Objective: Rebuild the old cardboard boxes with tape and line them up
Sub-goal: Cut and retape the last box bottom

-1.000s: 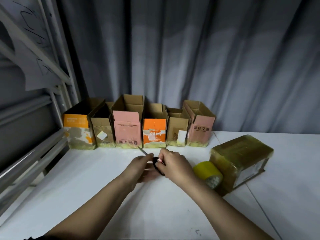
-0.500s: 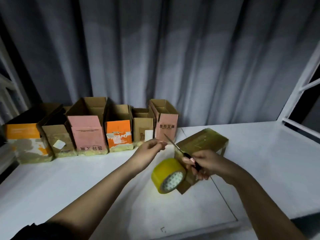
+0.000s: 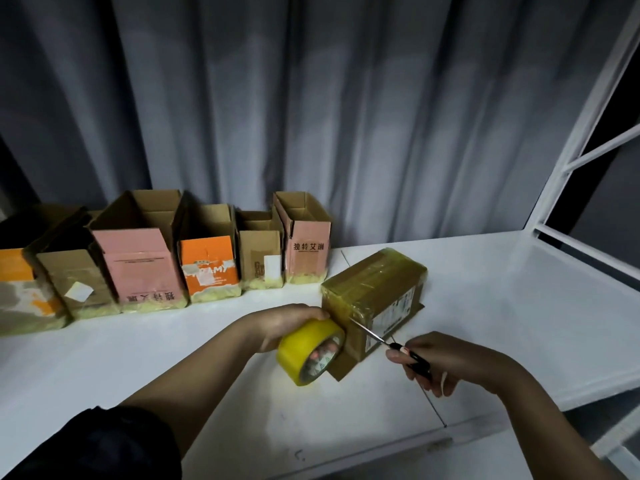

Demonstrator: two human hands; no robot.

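Note:
A taped cardboard box lies on its side on the white table, its top shiny with yellowish tape. My left hand grips a yellow tape roll held against the box's near end. My right hand holds black-handled scissors, their thin blades pointing up-left at the box's near corner beside the roll. Several open-topped boxes stand in a row along the curtain, among them a pink one, an orange one and a smaller pink one.
A grey curtain hangs behind the table. A white metal frame rises at the right, where the table surface ends. A seam runs across the tabletop near my right wrist.
My left hand has moved down and taken hold of the tape roll. The scissors in my right hand have come closer to the box's near corner. The view has shifted right.

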